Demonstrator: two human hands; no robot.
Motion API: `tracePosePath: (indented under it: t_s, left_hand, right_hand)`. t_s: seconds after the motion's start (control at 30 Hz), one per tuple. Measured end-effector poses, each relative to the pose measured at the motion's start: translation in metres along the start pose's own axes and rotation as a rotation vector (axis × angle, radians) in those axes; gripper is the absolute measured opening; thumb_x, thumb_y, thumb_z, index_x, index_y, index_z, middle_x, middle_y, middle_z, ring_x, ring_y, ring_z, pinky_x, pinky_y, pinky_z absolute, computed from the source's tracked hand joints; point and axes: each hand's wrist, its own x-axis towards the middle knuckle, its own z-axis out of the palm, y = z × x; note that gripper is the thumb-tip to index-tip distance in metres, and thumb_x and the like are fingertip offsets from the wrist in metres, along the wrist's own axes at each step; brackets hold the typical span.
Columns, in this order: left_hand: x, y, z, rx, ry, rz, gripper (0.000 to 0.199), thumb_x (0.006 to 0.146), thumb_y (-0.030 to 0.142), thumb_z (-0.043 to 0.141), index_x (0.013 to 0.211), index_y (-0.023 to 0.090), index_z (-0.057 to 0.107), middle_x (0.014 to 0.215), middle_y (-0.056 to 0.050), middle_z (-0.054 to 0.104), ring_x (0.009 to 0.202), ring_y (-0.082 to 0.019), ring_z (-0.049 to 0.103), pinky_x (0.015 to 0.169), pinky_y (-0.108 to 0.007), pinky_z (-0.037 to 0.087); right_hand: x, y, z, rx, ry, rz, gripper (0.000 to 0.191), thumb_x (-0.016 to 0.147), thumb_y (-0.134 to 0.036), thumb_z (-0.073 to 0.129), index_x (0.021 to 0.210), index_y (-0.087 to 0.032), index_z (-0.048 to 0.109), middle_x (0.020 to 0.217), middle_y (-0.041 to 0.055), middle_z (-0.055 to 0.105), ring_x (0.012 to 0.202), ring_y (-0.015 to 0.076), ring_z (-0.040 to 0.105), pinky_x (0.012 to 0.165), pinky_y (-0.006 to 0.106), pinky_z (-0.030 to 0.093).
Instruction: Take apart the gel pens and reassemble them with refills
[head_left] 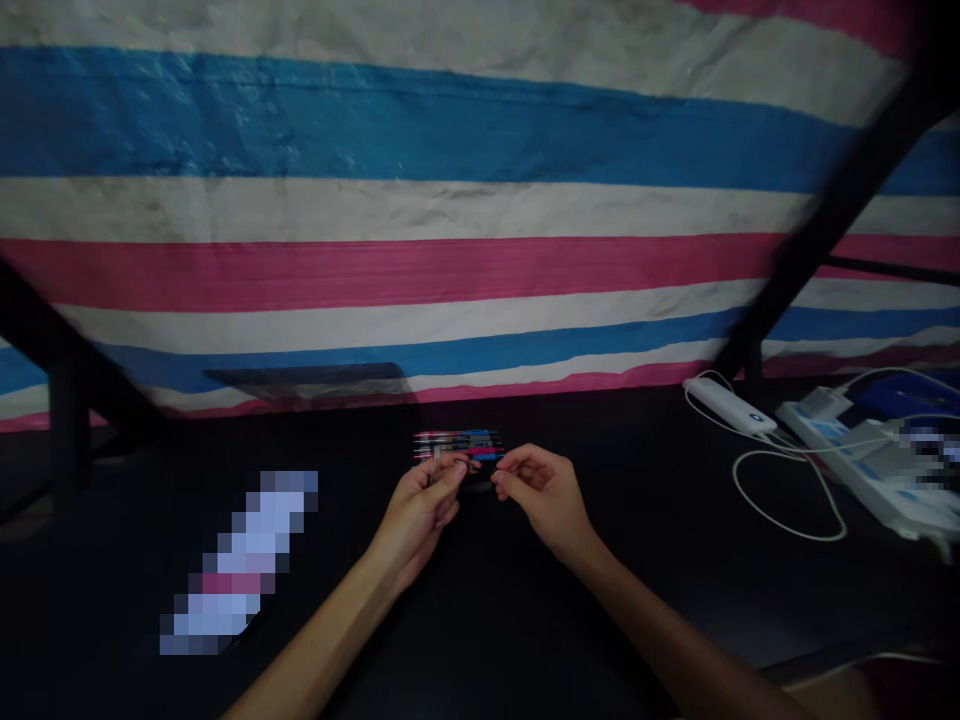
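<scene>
At the pens (459, 441): small piece (469, 464) pinched in the left hand (424, 500)

On the left side of the work: small piece caught between thumb and forefinger, close to the tips, raised above the black table (660, 610). Too small and dim to identify. By the same forefinger, a slim pale piece (437, 462), roughly upright; cannot tell gripped from merely behind.

Opposite, at about the same height, the right hand (544, 490): thumb and fingertips drawn close together, pointing toward the left hand. Cannot tell pressed together from pinching something tiny. Near the small piece, with a narrow gap between.

Just beyond both hands, the pens: laid crosswise on the table, side by side, with pink, blue and dark parts. Partly covered by left fingers; cannot count reliably. Below the gap between the hands, a dark item (477, 487), blurred.

Further left, well apart: a pixelated patch (241, 560), bluish white with a pink band, set slantwise. To the right: a white oblong device (727, 404), loops of white cable (789, 537) and a white power strip (904, 508). Behind the table: a striped sheet (450, 275) in blue, white and pink.
</scene>
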Motion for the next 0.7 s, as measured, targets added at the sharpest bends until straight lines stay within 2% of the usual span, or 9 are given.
tracePosePath:
  t_s: [0.27, 0.5, 0.63, 0.7]
  left_hand:
    - [-0.002, -0.002, 0.0, 0.028, -0.02, 0.002, 0.02, 0.074, 0.026, 0.069, 0.088, 0.013, 0.062, 0.051, 0.009, 0.035, 0.04, -0.001, 0.02, 0.038, -0.016, 0.015]
    - [-0.006, -0.006, 0.004, 0.125, 0.046, -0.002, 0.025, 0.069, 0.029, 0.072, 0.09, 0.015, 0.065, 0.054, 0.008, 0.041, 0.04, 0.0, 0.024, 0.039, -0.016, 0.018]
    - [-0.009, -0.006, 0.008, 0.199, 0.052, 0.003, 0.023, 0.069, 0.03, 0.072, 0.087, 0.017, 0.068, 0.054, 0.007, 0.044, 0.04, -0.001, 0.024, 0.039, -0.017, 0.015]
    - [-0.009, -0.006, 0.011, 0.282, 0.079, 0.062, 0.021, 0.066, 0.03, 0.074, 0.083, 0.017, 0.07, 0.057, 0.004, 0.05, 0.043, -0.003, 0.031, 0.041, -0.018, 0.021]
  right_hand:
    - [0.0, 0.003, -0.001, -0.006, 0.055, -0.028, 0.006, 0.07, -0.018, 0.067, 0.073, -0.017, 0.062, 0.06, -0.0007, 0.06, 0.053, 0.012, 0.056, 0.054, 0.025, 0.046]
    - [-0.006, 0.0, 0.005, -0.031, -0.013, -0.042, 0.009, 0.069, -0.021, 0.069, 0.075, -0.017, 0.063, 0.068, 0.0012, 0.062, 0.062, 0.0144, 0.06, 0.061, 0.027, 0.049]
    - [-0.005, 0.0, 0.005, 0.004, 0.021, -0.048, 0.011, 0.07, -0.023, 0.069, 0.079, -0.018, 0.065, 0.067, 0.0013, 0.063, 0.06, 0.0141, 0.06, 0.06, 0.028, 0.05]
    - [-0.003, 0.001, 0.004, 0.018, 0.043, -0.044, 0.012, 0.07, -0.024, 0.069, 0.08, -0.018, 0.066, 0.067, 0.0014, 0.063, 0.059, 0.0139, 0.06, 0.06, 0.028, 0.05]
